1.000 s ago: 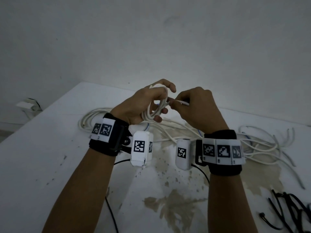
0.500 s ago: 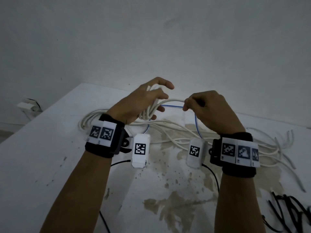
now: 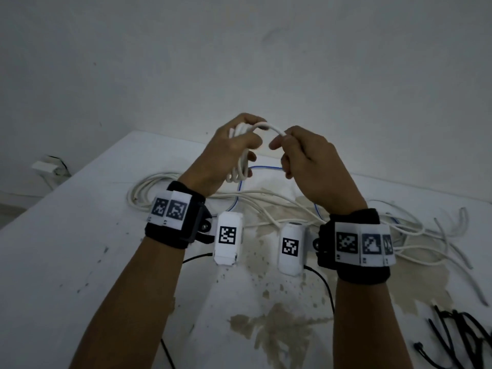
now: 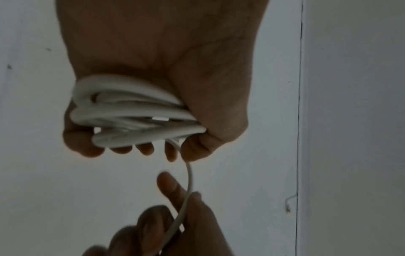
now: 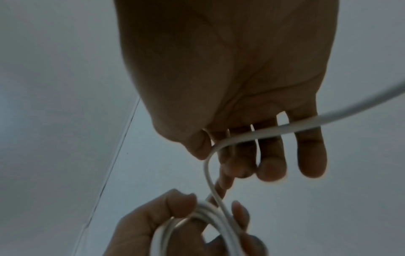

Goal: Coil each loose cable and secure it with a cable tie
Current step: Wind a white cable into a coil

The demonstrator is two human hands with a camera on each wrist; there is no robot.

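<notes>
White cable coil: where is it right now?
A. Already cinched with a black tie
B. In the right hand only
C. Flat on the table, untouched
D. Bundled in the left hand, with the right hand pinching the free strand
D: the left hand grips the white cable coil, while the right hand pinches its free strand.
</notes>
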